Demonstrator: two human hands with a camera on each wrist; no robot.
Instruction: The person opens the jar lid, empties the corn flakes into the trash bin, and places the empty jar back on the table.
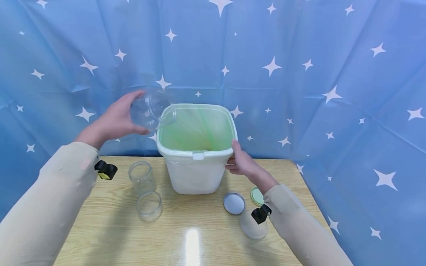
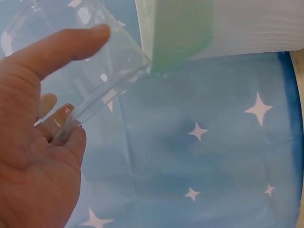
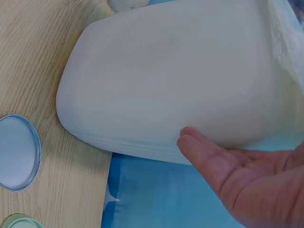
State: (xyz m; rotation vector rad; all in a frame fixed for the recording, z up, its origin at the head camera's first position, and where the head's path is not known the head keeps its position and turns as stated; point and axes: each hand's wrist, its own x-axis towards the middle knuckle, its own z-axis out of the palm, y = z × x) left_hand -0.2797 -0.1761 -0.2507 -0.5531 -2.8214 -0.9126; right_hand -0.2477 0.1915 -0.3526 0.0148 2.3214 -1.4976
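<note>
My left hand (image 1: 121, 118) grips a clear see-through jar (image 1: 151, 109), tilted on its side in the air. In the head view its right end overlaps the upper left rim of a white bin (image 1: 196, 171) with a green inside. The left wrist view shows the thumb along one side of the jar (image 2: 118, 52) and the fingers beneath. My right hand (image 1: 244, 161) holds the bin's right front corner, thumb by the rim and fingers against the wall below. In the right wrist view fingertips (image 3: 190, 135) touch the white bin (image 3: 156, 80).
Two clear open jars (image 1: 142, 176) stand on the wooden table (image 1: 173, 240), left of the bin. Under my right forearm lie a silver lid (image 1: 234, 203), a green lid (image 1: 257, 195) and a clear round disc (image 1: 253, 225). A blue starry curtain (image 1: 299, 44) hangs behind.
</note>
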